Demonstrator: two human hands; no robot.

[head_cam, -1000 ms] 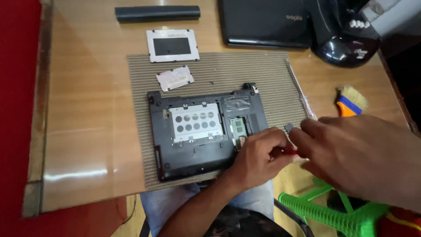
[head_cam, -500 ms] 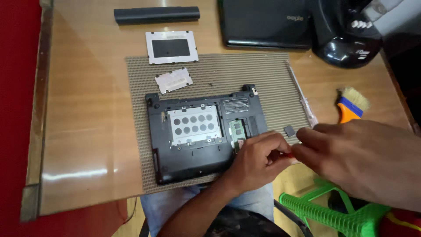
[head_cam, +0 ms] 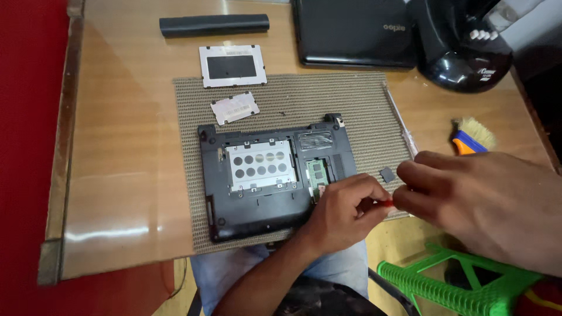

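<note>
Opened laptop [head_cam: 272, 175] lies base-up on mat [head_cam: 293, 99], near table edge. Left hand [head_cam: 342, 210] rests at its right corner, fingers curled tight around red tool [head_cam: 385, 203]. Right hand [head_cam: 480, 205] just beside, fingertips pinched on same tool. Brush [head_cam: 471, 136] far right.

A black battery bar [head_cam: 214, 25], closed laptop [head_cam: 354, 32], brush [head_cam: 472, 136] and green stool [head_cam: 462, 287] lie around.

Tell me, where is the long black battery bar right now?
In the head view, the long black battery bar lies at the far left of the wooden table, just beyond the white rectangular cover panel.
</note>
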